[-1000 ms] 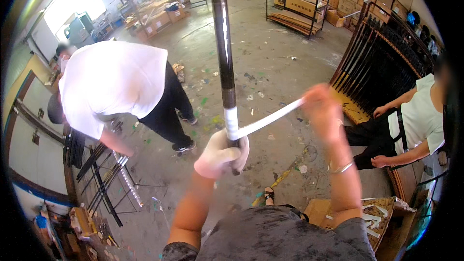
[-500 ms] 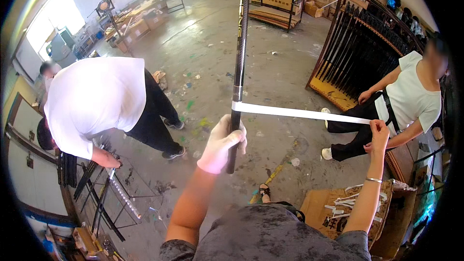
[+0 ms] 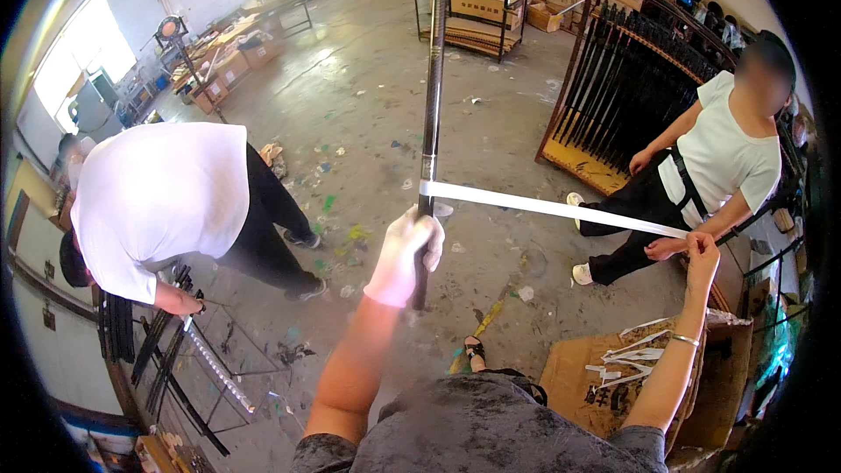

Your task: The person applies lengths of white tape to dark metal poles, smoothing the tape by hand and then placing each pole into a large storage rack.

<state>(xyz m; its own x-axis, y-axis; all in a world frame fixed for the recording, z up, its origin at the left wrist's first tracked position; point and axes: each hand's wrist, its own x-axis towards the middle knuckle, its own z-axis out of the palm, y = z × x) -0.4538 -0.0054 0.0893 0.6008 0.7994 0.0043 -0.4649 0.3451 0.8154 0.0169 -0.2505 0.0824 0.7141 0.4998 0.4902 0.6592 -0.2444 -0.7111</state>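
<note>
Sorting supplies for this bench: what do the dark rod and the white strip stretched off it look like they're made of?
Dark rod: smooth, slightly glossy black, thin and straight with a faint sheen, possibly carbon fibre or coated metal. White strip: thin, flat, matte, pulled taut from the rod to the right hand, likely tape or paper. Left hand, in a white glove, grips the rod.

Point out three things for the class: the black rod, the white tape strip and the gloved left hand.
black rod (image 3: 432,79), head view, on the shaft above the tape.
white tape strip (image 3: 552,207), head view, mid-span of the stretched strip.
left hand (image 3: 406,250), head view, back of the white glove gripping the rod.
</note>
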